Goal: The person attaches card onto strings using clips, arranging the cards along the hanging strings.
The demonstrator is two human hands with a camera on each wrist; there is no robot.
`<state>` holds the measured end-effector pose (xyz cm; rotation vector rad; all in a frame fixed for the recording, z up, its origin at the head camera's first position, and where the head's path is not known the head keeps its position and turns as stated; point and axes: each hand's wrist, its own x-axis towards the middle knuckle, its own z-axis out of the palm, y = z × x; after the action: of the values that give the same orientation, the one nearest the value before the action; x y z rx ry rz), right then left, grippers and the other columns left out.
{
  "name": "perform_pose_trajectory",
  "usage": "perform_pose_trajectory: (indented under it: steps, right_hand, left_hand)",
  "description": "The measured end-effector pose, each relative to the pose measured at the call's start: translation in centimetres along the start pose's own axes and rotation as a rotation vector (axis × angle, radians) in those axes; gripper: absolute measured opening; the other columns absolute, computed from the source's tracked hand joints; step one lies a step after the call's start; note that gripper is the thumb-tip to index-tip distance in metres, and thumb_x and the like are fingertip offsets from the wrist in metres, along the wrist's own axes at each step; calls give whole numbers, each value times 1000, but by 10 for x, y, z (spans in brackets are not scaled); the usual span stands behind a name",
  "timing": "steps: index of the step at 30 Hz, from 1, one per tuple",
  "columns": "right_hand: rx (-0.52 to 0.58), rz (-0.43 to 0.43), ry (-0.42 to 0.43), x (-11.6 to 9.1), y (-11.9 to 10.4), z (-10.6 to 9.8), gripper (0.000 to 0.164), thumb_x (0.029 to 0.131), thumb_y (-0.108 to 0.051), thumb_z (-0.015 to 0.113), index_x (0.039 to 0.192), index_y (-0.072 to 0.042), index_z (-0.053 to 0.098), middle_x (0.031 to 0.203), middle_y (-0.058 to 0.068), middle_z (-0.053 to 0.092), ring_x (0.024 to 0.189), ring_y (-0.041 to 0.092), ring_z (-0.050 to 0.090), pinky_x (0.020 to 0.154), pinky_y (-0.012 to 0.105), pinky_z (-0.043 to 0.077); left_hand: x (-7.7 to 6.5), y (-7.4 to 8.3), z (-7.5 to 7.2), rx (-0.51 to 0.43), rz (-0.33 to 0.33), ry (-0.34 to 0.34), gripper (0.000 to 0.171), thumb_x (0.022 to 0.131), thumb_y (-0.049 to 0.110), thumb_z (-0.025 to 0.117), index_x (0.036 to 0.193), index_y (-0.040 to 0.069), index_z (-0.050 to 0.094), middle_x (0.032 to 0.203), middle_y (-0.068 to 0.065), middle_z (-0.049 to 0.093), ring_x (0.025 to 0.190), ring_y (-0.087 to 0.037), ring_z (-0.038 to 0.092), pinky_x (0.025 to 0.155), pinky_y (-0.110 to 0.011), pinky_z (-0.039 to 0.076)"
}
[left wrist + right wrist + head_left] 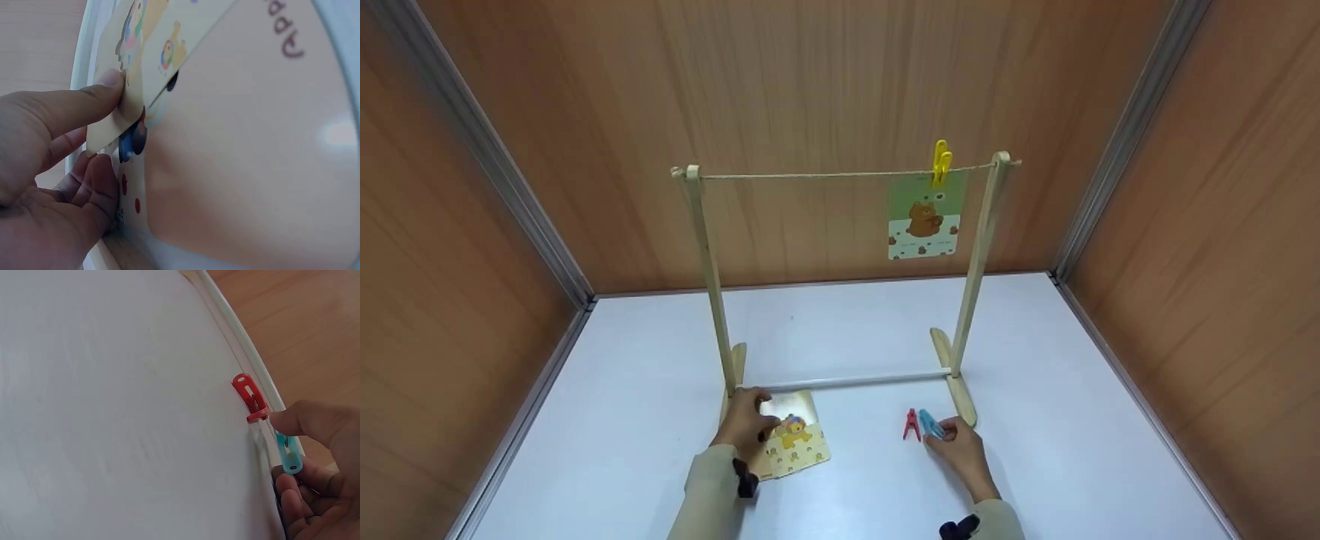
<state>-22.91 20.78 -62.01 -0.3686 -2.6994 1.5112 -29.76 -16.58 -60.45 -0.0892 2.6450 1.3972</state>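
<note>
1. The left hand [744, 424] pinches the cream cartoon-animal card [801, 448] near a corner, thumb on the printed face, fingers behind. The card tilts up from another card with brown lettering [242, 163], which lies underneath.
2. The cream card looks light, thin and springy; its sheen suggests a slick face that could slide on the one below. An edge or corner seems the best hold, as squeezing harder might crease it.
3. The red clothespin [911, 424] stands on the white tabletop [855, 487], just beside the blue clothespin [931, 424].
4. The blue clothespin is clamped between the right hand's [960, 450] thumb and fingers. It looks like light, rigid plastic, probably with a stiff spring; the handle ends, pressed squarely, should give the surest hold, since an off-centre squeeze may twist it.
</note>
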Motion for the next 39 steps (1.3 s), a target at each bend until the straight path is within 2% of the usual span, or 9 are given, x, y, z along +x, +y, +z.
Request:
perform_pose_trajectory:
  steps: [7,15,20,28,34,39]
  right_hand:
    - [25,13,8,-1,0,1,39,80,-18,73,108,5,58,93,13,61,86,20,57,71,26,47]
    - [56,44,12,-2,1,3,38,82,-19,72,110,3,59,94,11,61,86,19,56,71,25,45]
    - [77,72,6,1,1,2,38,84,-20,70,112,3,60,95,10,62,86,18,55,70,25,44]
    - [132,77,13,3,3,2,40,85,-20,67,115,5,62,97,11,62,84,18,53,71,26,43]
    - [135,114,0,4,3,0,41,87,-21,65,119,3,61,107,14,63,93,21,54,77,27,43]
    - [141,125,-2,4,2,-1,42,89,-22,64,123,3,60,111,15,62,97,22,55,78,28,43]
  left_hand:
    - [-3,1,1,-73,-46,-20,42,78,-5,73,116,-2,55,105,-16,55,82,-22,56,66,-30,51]
    - [-5,-1,0,-24,-37,25,39,78,0,75,113,2,58,104,-13,56,89,-23,51,73,-31,47]
    - [-6,-2,0,-60,-57,32,40,78,0,74,115,4,59,103,-12,56,90,-22,52,72,-30,47]
    - [-8,-3,0,-55,37,53,40,80,-1,72,119,1,60,103,-15,54,86,-21,48,68,-29,43]
    - [-10,-3,1,-113,68,44,37,83,-3,68,119,-1,59,93,-14,53,75,-18,46,58,-27,40]
    - [-11,-4,2,-164,46,30,43,85,-2,66,126,-1,55,88,-9,49,70,-16,45,55,-26,39]
